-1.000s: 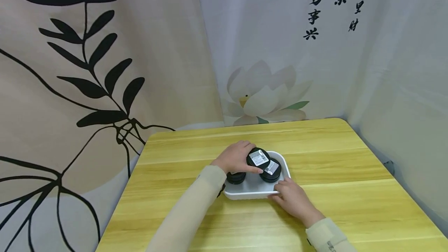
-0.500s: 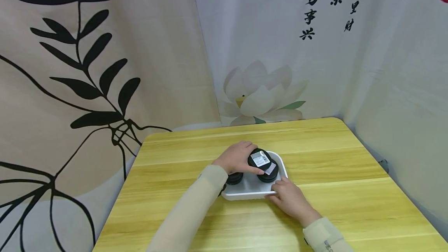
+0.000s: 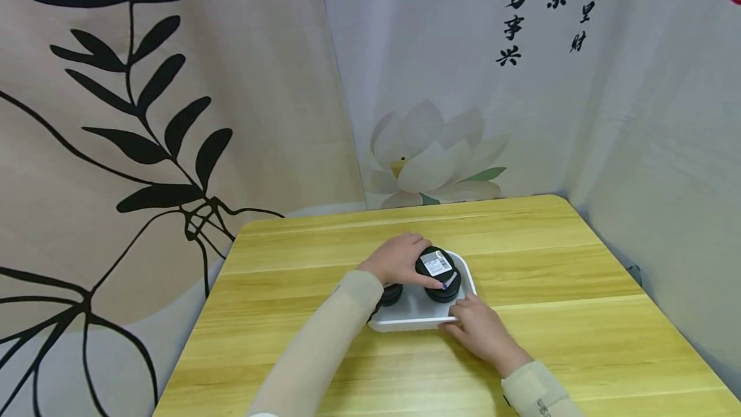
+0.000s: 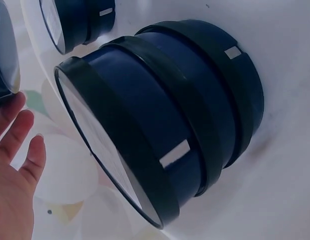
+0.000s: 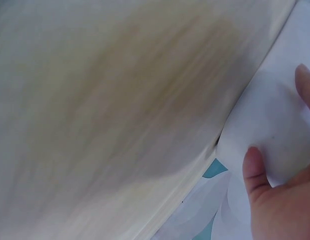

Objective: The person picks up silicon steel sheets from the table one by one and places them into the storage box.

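A white tray (image 3: 412,322) sits on the wooden table, holding round black lidded tubs. My left hand (image 3: 399,261) grips one black tub (image 3: 435,264) with a white barcode label on its top; thumb and fingers lie around its side. That tub (image 4: 5,55) shows at the edge of the left wrist view. It is over another black tub (image 3: 444,292) at the tray's right; whether they touch I cannot tell. Partly behind my left wrist is a stack of black tubs (image 3: 392,295), large in the left wrist view. My right hand (image 3: 485,333) holds the tray's front rim near its right corner.
The yellow wood-grain table (image 3: 550,262) extends around the tray on all sides. Behind it hangs a pale curtain (image 3: 266,114) with printed leaves, a flower and black characters.
My left hand has carried the tub slightly to the right, so it covers more of the one below. The head view has shifted a little. The right hand stays on the tray rim.
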Available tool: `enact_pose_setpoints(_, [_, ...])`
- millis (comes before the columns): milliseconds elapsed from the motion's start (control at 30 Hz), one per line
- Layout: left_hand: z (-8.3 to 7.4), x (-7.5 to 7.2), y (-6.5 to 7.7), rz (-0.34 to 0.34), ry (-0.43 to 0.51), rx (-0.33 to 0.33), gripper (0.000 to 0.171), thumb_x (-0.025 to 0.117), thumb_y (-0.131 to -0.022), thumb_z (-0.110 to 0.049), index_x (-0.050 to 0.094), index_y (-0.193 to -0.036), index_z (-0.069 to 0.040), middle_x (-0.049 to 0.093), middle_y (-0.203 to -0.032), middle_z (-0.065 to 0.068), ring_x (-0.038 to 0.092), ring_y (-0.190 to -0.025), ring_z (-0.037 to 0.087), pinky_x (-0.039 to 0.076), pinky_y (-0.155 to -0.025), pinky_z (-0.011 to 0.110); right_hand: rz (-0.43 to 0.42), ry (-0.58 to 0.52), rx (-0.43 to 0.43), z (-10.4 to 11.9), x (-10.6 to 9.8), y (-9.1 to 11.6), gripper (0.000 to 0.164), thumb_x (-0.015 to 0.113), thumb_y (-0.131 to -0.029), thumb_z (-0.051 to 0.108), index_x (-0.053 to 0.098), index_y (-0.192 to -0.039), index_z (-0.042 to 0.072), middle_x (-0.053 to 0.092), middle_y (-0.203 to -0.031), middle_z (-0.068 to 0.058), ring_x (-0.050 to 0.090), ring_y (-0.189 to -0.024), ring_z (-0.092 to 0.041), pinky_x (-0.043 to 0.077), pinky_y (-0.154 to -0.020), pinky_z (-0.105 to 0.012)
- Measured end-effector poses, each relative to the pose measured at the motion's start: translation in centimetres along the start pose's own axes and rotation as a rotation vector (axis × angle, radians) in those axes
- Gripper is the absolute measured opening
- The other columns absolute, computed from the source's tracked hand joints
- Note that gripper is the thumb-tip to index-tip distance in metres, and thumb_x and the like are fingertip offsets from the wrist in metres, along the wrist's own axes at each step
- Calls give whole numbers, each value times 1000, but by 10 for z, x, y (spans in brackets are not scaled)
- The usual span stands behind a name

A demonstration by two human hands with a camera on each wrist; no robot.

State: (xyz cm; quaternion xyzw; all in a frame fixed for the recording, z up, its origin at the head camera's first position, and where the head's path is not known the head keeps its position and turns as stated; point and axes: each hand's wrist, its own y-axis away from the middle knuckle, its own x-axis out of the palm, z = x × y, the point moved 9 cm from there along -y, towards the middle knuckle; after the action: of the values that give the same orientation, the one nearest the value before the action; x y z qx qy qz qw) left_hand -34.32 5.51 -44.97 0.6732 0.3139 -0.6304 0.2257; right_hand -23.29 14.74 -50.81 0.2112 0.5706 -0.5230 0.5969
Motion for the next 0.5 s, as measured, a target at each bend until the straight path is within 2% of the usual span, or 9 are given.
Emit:
enact_pose_setpoints(267, [-1,13,-7,54,-34,9,103,38,-55,-91,46,-129,-21,49,-120,-7,44,-106,10,38,-92,31,2,11,14,-2,-1,3,22,74,-73,40,64,-75,20,54,-73,15,41,-73,-9,40,-62,-29])
enact_pose_setpoints(500, [4,21,-9,107,-70,-1,102,39,-54,-91,49,-127,-20,50,-117,-7,45,-101,10,40,-89,31,3,-12,-4,1,0,0,22,74,-74,40,65,-76,20,54,-74,15,41,-73,-9,40,-61,-29])
